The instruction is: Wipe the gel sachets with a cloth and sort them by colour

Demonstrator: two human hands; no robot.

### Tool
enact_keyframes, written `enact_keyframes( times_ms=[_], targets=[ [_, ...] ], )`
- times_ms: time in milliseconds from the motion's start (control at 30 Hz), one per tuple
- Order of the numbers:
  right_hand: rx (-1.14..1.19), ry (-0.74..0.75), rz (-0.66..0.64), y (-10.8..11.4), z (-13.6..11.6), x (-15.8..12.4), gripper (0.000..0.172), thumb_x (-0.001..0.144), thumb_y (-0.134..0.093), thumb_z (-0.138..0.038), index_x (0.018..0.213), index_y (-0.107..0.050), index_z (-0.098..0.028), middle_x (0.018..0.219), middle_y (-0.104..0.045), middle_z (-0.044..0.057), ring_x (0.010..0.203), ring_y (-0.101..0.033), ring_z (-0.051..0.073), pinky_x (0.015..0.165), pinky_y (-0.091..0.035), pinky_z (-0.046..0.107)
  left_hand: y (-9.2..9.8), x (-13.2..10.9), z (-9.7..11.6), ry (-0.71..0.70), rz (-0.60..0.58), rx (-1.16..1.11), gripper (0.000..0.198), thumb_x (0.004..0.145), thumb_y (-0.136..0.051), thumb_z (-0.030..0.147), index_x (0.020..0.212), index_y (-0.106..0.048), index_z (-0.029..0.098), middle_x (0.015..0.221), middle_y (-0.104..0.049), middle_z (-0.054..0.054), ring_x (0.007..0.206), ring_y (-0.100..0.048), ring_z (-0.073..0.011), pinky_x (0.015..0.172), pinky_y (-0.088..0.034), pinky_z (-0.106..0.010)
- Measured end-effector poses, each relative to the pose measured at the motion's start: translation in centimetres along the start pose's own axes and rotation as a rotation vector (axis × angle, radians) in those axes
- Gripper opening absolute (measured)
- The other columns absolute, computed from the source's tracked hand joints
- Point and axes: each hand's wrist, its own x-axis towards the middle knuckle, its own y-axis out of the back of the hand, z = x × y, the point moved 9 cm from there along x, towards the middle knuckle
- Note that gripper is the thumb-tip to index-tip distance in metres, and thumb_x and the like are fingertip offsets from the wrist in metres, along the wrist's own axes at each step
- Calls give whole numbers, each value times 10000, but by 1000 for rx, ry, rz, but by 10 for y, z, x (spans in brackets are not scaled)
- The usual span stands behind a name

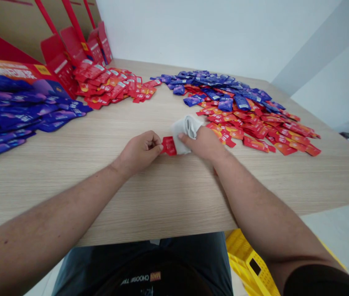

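Observation:
My left hand (142,152) pinches one end of a small red packet (169,146), which lies over the middle of the table. A folded white cloth (181,127) covers the packet's other end. My right hand (203,142) grips this cloth, its thumb lying on top. Just beyond the right hand spreads a heap of red-and-orange packets (254,123), with purple-blue packets (217,84) on its far side. How much of the red packet lies beneath the cloth is hidden.
Another pile of red packets (109,84) lies at the back left beside red cardboard boxes (59,61). Larger blue-purple pouches (23,111) are stacked at the far left. A yellow plastic crate (248,263) stands below the wooden table's (162,205) front edge. A white wall rises behind.

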Motion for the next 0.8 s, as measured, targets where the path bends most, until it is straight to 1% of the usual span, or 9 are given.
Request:
enact_keyframes(
  times_ms=[67, 133, 233, 300, 400, 500, 567, 667, 800],
  targets=[
    [-62, 58, -103, -17, -14, -2, 444, 911, -523, -540, 1090, -688, -168, 990, -744, 138, 931, -702, 269, 770, -514, 322, -5, 2, -4, 2, -28, -45, 75, 748, -600, 190, 791, -541, 203, 648, -567, 36, 585, -501, -124, 543, -381, -247],
    [-136, 70, -154, -24, -11, 1, 466, 921, -506, -547, 1099, -690, -157, 1016, -741, 155, 949, -702, 273, 784, -513, 323, -9, 4, -9, 9, -61, -80, 115, 714, -590, 151, 796, -532, 207, 652, -561, 35, 585, -496, -128, 538, -372, -247],
    [-229, -77, -129, -15, 22, 12, 468, 929, -506, -521, 1137, -683, -140, 1072, -732, 177, 989, -698, 291, 805, -514, 341, -8, 5, -16, 62, -59, -112, 127, 699, -589, 136, 790, -544, 212, 614, -524, 39, 539, -448, -124, 499, -319, -245],
    [-254, -156, -58, -2, 34, 13, 489, 936, -499, -518, 1183, -667, -131, 1092, -727, 186, 1016, -692, 305, 812, -515, 353, -7, 5, -19, 98, -45, -149, 138, 693, -598, 133, 791, -549, 216, 597, -511, 41, 523, -432, -124, 490, -296, -245],
    [-203, -88, -43, -2, 15, 6, 539, 949, -459, -570, 1200, -661, -139, 1078, -733, 177, 1011, -691, 292, 808, -516, 336, -11, 4, -21, 112, -65, -235, 184, 672, -619, 123, 813, -558, 225, 623, -551, 33, 549, -468, -136, 515, -318, -246],
    [-162, 64, -204, -23, -10, 0, 519, 930, -490, -596, 1159, -682, -172, 1066, -743, 149, 994, -692, 263, 818, -512, 311, -14, 4, -21, 105, -87, -238, 211, 643, -636, 106, 796, -559, 228, 647, -566, 29, 578, -488, -144, 531, -332, -249],
    [-208, 1, -188, -22, 0, 3, 500, 926, -506, -574, 1159, -684, -170, 1083, -738, 158, 1002, -691, 271, 825, -514, 323, -13, 5, -19, 92, -89, -181, 205, 641, -624, 93, 781, -553, 225, 636, -555, 32, 574, -479, -142, 527, -325, -249],
    [-287, -142, -81, -8, 24, 9, 494, 936, -491, -538, 1153, -680, -138, 1078, -730, 184, 994, -695, 299, 808, -519, 352, -11, 4, -16, 85, -89, -143, 185, 669, -592, 90, 787, -536, 221, 614, -544, 37, 549, -464, -136, 516, -314, -251],
    [-222, 9, -108, -16, 7, 7, 533, 937, -460, -598, 1128, -679, -150, 1024, -737, 166, 963, -698, 280, 801, -514, 332, -14, 2, -12, 58, -139, -178, 187, 684, -576, 105, 818, -523, 224, 635, -567, 34, 554, -481, -138, 520, -324, -249]
  ],
)
